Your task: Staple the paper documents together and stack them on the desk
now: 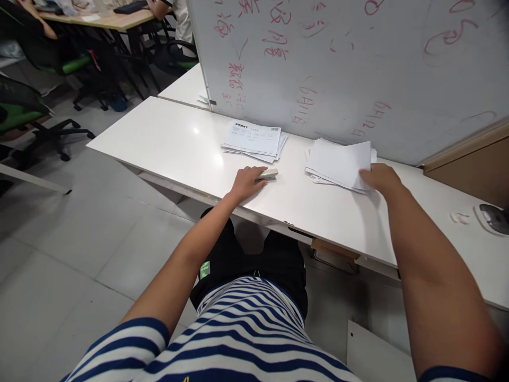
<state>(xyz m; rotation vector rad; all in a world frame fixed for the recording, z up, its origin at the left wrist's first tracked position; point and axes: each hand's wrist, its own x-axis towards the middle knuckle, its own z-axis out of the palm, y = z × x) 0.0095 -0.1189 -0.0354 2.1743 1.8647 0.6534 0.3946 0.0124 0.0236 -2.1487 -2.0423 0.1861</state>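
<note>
My left hand (pixel 247 183) is closed around a light-coloured stapler (pixel 271 173) lying on the white desk (pixel 175 143). The stapler's end sticks out past my fingers to the right. Further right, my right hand (pixel 380 177) pinches the right edge of the paper (pixel 338 162) on top of a loose stack; how many sheets are between the fingers is hidden. Beyond the stapler lies a second stack, with a printed form (pixel 254 139) on top, its sheets slightly fanned and touched by neither hand.
A whiteboard (pixel 318 69) with red handwriting stands along the desk's back edge. At the far right are a black and white device (pixel 492 218) and a small white item (pixel 460 218). Office chairs (pixel 59 127) and a wooden table (pixel 115 20) with people stand at the left.
</note>
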